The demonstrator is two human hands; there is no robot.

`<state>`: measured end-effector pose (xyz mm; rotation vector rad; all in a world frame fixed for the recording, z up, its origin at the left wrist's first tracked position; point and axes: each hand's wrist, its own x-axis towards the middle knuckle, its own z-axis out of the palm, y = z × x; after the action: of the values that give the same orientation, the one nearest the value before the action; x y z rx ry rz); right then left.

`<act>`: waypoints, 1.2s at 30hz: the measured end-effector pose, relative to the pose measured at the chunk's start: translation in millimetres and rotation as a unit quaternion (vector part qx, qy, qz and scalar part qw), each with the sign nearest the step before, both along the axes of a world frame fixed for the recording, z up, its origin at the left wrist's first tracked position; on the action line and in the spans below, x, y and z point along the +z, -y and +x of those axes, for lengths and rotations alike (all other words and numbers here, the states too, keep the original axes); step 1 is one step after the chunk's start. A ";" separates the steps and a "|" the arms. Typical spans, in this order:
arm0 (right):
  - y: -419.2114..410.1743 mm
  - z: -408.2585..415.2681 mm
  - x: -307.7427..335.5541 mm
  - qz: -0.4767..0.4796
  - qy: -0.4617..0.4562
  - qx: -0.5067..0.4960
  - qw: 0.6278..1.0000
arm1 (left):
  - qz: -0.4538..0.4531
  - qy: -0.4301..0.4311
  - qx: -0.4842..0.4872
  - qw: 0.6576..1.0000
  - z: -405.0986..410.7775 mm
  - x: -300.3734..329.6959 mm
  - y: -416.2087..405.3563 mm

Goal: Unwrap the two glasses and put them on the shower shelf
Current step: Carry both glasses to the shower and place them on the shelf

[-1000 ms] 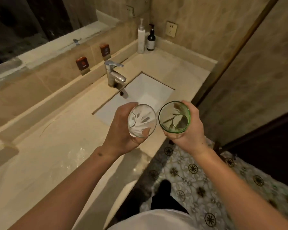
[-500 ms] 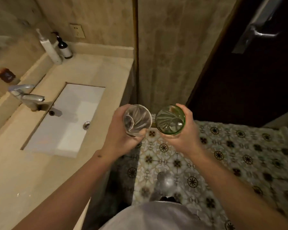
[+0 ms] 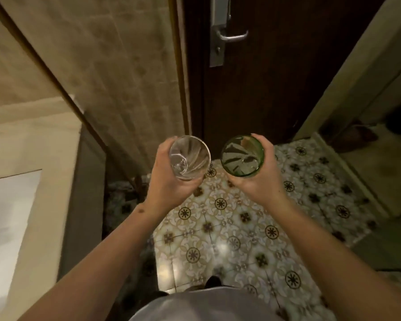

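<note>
I hold two bare glasses side by side in front of my chest, both upright with their mouths toward the camera. My left hand point(image 3: 166, 181) grips the clear ribbed glass point(image 3: 189, 157) from the left and below. My right hand point(image 3: 257, 181) wraps the green glass point(image 3: 242, 156) from the right and below. A small gap separates the two glasses. No wrapping shows on either one. No shower shelf is in view.
A dark wooden door point(image 3: 276, 66) with a metal lever handle point(image 3: 232, 37) stands straight ahead. Patterned floor tiles point(image 3: 229, 228) lie below my arms. The beige vanity counter point(image 3: 44, 140) and white sink point(image 3: 7, 223) are at the left. A raised threshold point(image 3: 347, 172) runs along the right.
My view has swung right, away from the sink and faucet, so the door now faces me. Both hands still carry their glasses, now slightly farther apart.
</note>
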<state>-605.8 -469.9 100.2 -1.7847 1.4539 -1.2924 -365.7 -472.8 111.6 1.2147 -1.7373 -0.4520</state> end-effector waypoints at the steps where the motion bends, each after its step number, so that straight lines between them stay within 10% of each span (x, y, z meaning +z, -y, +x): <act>1: -0.1 -13.9 -0.6 0.003 0.002 -0.011 1.000 | 0.002 -0.002 -0.017 1.000 -14.1 1.9 5.1; 18: 15.4 -193.2 -2.7 -0.004 -0.008 -0.261 0.965 | 0.031 -0.010 -0.265 0.964 -233.6 5.4 121.6; 36: 110.4 -363.1 17.3 -0.018 -0.022 -0.525 0.850 | 0.016 -0.039 -0.488 0.872 -486.4 19.9 313.1</act>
<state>-968.9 -580.3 117.6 -0.9543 2.5999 -1.7288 -852.1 -785.9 131.5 0.2238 -2.1848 -1.0929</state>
